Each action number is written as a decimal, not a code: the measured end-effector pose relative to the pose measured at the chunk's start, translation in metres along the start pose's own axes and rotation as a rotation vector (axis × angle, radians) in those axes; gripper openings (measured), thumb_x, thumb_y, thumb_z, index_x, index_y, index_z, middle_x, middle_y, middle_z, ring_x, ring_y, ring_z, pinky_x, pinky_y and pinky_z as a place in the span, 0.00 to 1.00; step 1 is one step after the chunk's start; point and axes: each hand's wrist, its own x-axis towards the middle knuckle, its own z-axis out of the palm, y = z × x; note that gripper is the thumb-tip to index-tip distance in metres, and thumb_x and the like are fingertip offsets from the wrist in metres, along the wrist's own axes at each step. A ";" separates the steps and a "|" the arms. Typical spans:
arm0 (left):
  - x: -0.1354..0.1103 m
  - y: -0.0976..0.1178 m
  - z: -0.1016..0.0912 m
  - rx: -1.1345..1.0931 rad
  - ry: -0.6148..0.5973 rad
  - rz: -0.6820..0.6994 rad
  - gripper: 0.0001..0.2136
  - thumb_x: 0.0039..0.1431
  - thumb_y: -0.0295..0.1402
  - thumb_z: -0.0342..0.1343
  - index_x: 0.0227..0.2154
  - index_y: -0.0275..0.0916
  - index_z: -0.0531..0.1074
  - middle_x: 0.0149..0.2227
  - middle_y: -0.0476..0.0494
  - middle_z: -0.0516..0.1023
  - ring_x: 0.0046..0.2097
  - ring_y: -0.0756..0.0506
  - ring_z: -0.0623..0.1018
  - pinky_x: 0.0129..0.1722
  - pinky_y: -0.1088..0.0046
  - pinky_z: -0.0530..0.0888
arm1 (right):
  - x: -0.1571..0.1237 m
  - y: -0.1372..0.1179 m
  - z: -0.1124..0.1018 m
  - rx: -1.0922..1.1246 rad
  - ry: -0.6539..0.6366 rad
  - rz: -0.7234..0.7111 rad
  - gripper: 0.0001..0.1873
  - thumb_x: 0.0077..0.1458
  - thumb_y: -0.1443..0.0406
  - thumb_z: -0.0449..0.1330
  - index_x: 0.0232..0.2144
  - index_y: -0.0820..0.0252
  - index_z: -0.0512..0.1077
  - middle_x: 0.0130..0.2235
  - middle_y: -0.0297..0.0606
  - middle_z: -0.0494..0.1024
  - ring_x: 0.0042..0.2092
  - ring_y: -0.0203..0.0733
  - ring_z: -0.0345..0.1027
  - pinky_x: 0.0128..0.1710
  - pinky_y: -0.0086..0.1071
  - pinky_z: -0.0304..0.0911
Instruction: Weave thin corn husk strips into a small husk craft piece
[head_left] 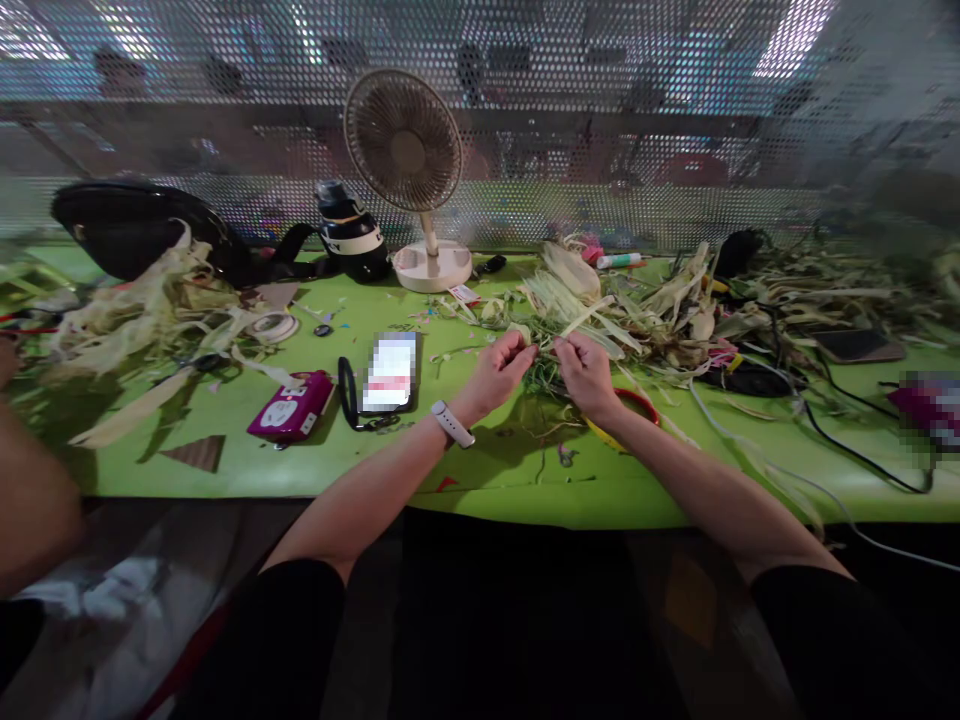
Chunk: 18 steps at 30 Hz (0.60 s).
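My left hand [501, 372] and my right hand [585, 372] meet over the green table [300, 470], both with fingers pinched closed. Between them runs a thin pale strip of corn husk [545, 345], held at each end. A white watch sits on my left wrist. Just behind my hands lies a heap of pale husk strips [592, 300]. Under my right wrist a red and yellow ring-shaped thing [637, 405] shows in part.
A phone [390, 372], a magenta box [291, 405] and tape roll [274, 326] lie left of my hands. A small fan [409, 160] and black bottle [349, 235] stand at the back. More husks [150, 300], cables [847, 440], another person's arm [30, 490] at far left.
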 end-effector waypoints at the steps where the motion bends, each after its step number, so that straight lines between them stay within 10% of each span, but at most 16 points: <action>1: 0.000 0.001 0.001 -0.032 0.009 -0.030 0.18 0.61 0.41 0.56 0.22 0.40 0.57 0.23 0.54 0.54 0.26 0.53 0.54 0.25 0.72 0.53 | 0.000 0.001 0.000 0.026 -0.005 0.023 0.19 0.57 0.58 0.54 0.18 0.54 0.52 0.19 0.27 0.52 0.24 0.33 0.46 0.24 0.31 0.44; 10: 0.000 0.006 0.001 -0.258 0.021 -0.248 0.15 0.57 0.45 0.61 0.30 0.40 0.65 0.22 0.56 0.55 0.24 0.53 0.56 0.25 0.74 0.54 | 0.003 0.003 -0.001 0.158 -0.088 0.148 0.20 0.57 0.55 0.57 0.20 0.54 0.54 0.19 0.26 0.55 0.22 0.32 0.49 0.22 0.30 0.46; 18: 0.004 -0.004 0.000 -0.160 -0.053 -0.070 0.16 0.52 0.44 0.65 0.28 0.38 0.67 0.26 0.52 0.65 0.28 0.53 0.62 0.28 0.74 0.59 | -0.002 0.000 -0.002 0.022 -0.073 -0.009 0.20 0.60 0.54 0.55 0.21 0.54 0.56 0.20 0.27 0.56 0.24 0.34 0.51 0.27 0.32 0.50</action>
